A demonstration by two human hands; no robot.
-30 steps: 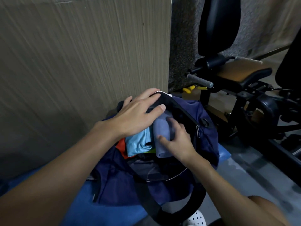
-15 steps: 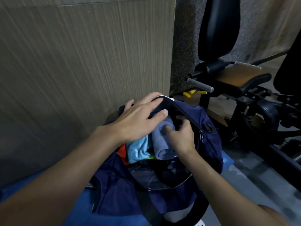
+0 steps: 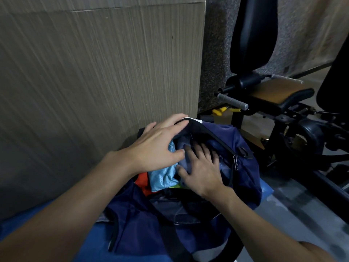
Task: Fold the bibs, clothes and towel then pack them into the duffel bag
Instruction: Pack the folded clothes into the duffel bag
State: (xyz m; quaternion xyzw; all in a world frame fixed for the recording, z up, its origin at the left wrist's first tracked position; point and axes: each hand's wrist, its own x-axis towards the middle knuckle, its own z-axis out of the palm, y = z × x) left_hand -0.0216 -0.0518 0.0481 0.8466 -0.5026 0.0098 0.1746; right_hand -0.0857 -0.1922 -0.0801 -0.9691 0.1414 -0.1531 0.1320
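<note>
Striped grey-brown wall panelling (image 3: 94,72) rises behind the hands, and a black exercise machine with a tan padded seat (image 3: 302,129) stands beyond the right hand. Beneath both hands, a navy fabric duffel bag (image 3: 245,167) lies unzipped on a blue mat (image 3: 90,241). The left hand (image 3: 158,148) lies flat with its fingers straight and spread, reaching across the far rim of the bag's mouth and covering part of a folded light-blue cloth (image 3: 162,178). Just beside it, the right hand (image 3: 203,171) is also spread, its palm pressing down on a folded grey-blue cloth (image 3: 183,146) inside the bag. An orange-red garment (image 3: 144,181) shows under the left wrist, tucked against the light-blue cloth. A metal zipper pull (image 3: 235,162) hangs to the right of the right hand.
</note>
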